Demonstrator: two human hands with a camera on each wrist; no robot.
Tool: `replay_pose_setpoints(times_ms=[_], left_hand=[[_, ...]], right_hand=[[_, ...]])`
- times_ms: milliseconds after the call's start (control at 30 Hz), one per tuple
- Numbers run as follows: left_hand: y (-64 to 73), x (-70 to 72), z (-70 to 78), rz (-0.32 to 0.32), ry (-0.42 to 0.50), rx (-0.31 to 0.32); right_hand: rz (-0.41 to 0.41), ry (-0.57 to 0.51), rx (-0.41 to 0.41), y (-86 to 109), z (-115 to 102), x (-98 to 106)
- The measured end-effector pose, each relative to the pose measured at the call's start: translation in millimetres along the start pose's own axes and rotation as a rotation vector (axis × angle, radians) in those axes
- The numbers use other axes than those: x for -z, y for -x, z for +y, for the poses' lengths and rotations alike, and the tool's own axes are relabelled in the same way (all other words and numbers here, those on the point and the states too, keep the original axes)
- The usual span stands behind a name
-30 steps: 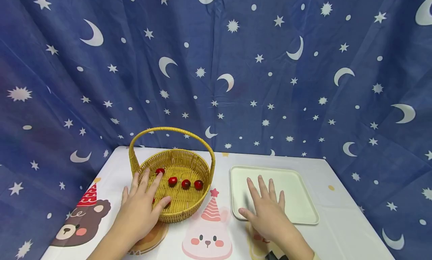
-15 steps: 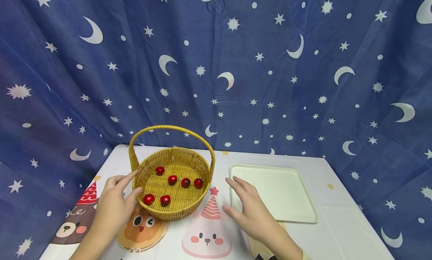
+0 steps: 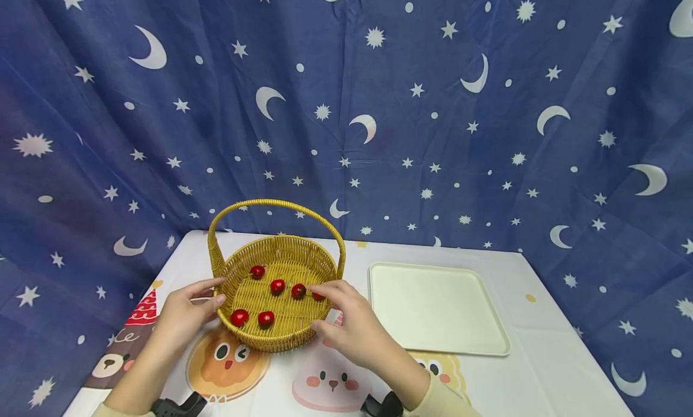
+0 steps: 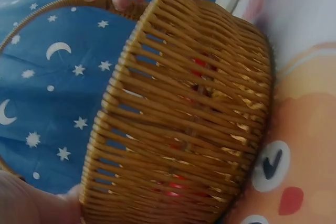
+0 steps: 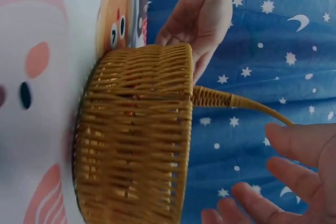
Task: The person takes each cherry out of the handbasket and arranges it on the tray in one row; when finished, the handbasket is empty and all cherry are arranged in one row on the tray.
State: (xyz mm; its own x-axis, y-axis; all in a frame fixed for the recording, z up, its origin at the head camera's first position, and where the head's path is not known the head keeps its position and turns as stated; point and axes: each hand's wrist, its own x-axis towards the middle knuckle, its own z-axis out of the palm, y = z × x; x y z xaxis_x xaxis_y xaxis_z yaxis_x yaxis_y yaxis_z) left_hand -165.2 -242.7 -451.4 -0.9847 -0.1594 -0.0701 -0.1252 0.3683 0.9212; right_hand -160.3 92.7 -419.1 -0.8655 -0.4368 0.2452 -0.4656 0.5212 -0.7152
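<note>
A round golden wicker basket (image 3: 281,342) with a tall arched handle stands on the table's left half. Several red cherries (image 3: 266,319) lie on its floor. At the left side of its rim is my left hand (image 3: 184,311), its thumb and index apart and their tips at the rim; how firmly they touch cannot be told. My right hand (image 3: 354,327) is over the right rim, fingers spread and partly covering one cherry (image 3: 318,296). In the right wrist view a gap shows between these right fingers (image 5: 296,177) and the basket wall (image 5: 131,150).
To the right lies a shallow cream tray (image 3: 438,308) on a white tablecloth (image 3: 547,369) printed with cartoon animals. Behind the table hangs a blue curtain (image 3: 379,182) with moons and stars. Each wrist has a black strap (image 3: 178,407).
My left hand first drew back from above the basket, then came in to its left rim. My right hand moved left from the tray to the basket's right rim. Basket and cherries stayed put.
</note>
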Motion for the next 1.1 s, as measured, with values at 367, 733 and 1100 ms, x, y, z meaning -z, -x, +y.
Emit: replay_pose_setpoints(times_ms=[367,733,1100], left_hand=[[-6.0,2.3,-5.7,-0.067,0.138,0.098],[-8.1,3.3,-7.5,-0.067,0.17,0.112],[-5.7,-1.6,-11.6,-0.051,0.185,0.093]], right_hand=[[-0.181,-0.021,-0.013,-52.5,-6.9,-33.1],[-0.407,0.102,-0.047,-96.4,-3.2,-65.2],[-0.537,0.13,-0.113,-105.5,2.3,-83.2]])
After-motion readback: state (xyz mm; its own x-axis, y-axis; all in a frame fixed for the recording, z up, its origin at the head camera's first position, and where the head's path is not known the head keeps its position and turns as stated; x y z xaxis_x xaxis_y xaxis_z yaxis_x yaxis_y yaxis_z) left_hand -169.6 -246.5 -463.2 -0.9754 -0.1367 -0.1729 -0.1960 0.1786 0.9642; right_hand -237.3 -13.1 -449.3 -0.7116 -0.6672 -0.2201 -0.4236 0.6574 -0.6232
